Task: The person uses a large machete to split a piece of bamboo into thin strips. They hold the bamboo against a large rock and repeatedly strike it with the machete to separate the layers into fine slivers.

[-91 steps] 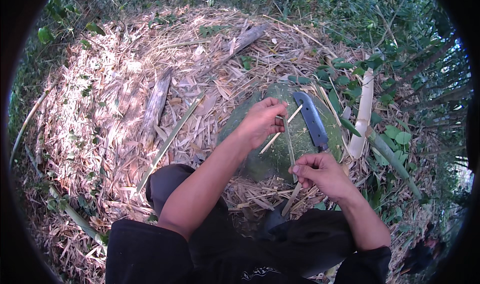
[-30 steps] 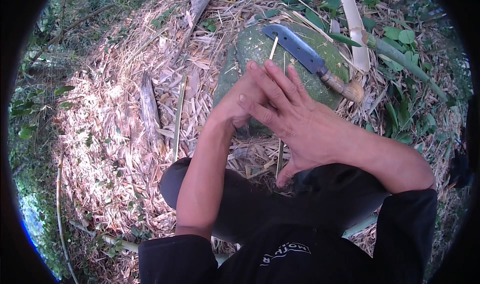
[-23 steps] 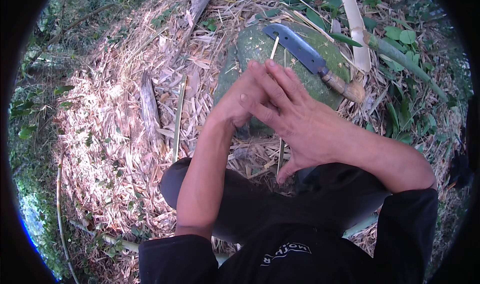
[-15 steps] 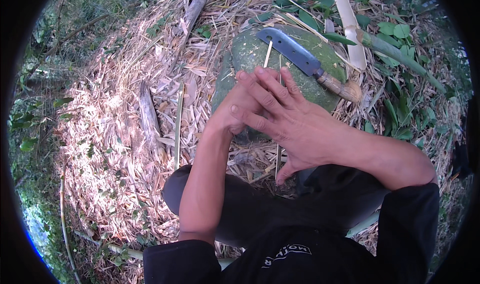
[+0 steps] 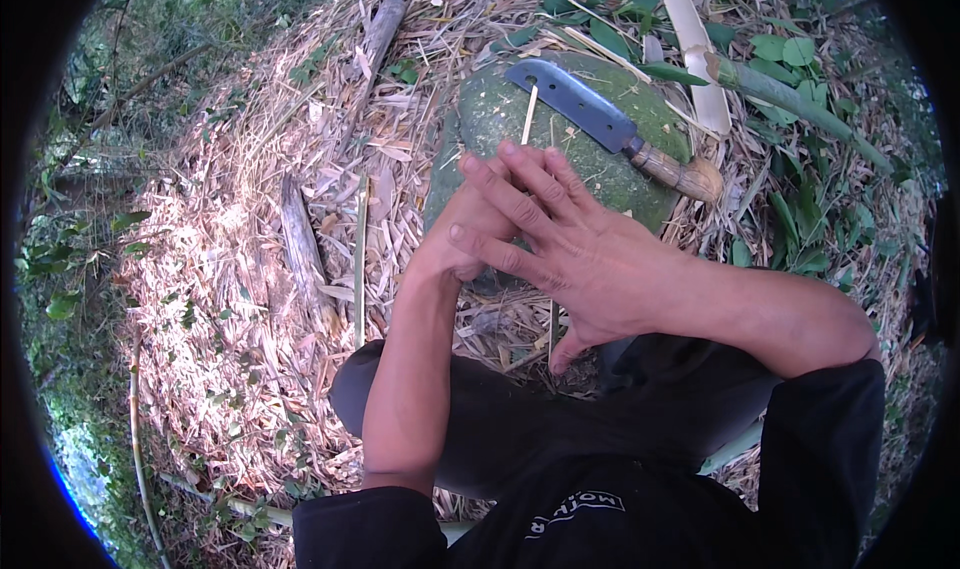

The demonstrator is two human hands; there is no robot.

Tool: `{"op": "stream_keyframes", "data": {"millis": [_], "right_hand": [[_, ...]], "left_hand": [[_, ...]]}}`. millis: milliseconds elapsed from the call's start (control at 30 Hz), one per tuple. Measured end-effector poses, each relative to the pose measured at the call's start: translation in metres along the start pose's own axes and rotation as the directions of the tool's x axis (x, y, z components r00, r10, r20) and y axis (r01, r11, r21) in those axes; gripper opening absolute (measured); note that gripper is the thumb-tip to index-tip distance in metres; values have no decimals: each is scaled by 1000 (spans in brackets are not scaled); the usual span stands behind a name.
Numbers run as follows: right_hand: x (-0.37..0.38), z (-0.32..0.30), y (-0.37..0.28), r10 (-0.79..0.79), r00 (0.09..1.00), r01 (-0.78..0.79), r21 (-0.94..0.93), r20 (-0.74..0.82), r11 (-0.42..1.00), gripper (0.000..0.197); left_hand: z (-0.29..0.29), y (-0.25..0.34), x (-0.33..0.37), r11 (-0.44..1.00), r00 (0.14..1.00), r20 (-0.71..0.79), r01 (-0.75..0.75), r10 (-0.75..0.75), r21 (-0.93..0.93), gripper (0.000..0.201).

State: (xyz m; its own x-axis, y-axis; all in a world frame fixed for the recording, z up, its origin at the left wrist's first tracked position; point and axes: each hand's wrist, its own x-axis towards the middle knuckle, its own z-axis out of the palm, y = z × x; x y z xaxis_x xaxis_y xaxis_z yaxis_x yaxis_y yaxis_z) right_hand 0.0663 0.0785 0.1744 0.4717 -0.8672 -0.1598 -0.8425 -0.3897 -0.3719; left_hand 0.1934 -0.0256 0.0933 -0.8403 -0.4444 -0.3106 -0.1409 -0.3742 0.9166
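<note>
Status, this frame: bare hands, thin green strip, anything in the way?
Right hand spread over left hand. Strip partly hidden under right hand; grip unclear. Broad dark-metal knife with brown wooden handle on rounded green rock just beyond, clear of hands.

Thin strip (image 5: pixel 554 327) mid-frame looks dull olive, knife blade (image 5: pixel 572 102) dark blue-grey, handle (image 5: pixel 675 172) banded brown — boulder (image 5: pixel 490 99) kinda mottled green, leaf litter (image 5: pixel 230 289) at left pinkish tan, shirt (image 5: pixel 650 529) black with white print.

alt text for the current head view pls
Right hand, fingers spread, overlaps the left hand, partly hiding a thin strip. A wooden-handled knife lies on a green rock amid dry leaves.
</note>
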Motion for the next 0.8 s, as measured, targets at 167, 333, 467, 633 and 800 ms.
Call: {"op": "stream_keyframes", "data": {"millis": [167,333,467,633,800], "right_hand": [[-1,-1,-1,1,1000,-1,5,-1,1000,142],[-1,1,-2,-2,1000,2,9,-7,1000,144],[-2,1,-3,6,1000,-6,14,-12,1000,145],[-3,4,-2,2,1000,-1,16,-23,1000,144],[0,4,-3,2,1000,-2,-7,-26,1000,139]], "left_hand": [[4,2,-4,999,999,-29,15,-16,-30,44],[4,2,-7,996,999,-25,45,-47,-79,47],[7,6,-9,993,999,-13,49,-51,-111,48],[4,-1,-7,996,1000,1,26,-26,-84,47],[-1,-10,-5,1000,1000,-19,-20,20,-11,44]]}}
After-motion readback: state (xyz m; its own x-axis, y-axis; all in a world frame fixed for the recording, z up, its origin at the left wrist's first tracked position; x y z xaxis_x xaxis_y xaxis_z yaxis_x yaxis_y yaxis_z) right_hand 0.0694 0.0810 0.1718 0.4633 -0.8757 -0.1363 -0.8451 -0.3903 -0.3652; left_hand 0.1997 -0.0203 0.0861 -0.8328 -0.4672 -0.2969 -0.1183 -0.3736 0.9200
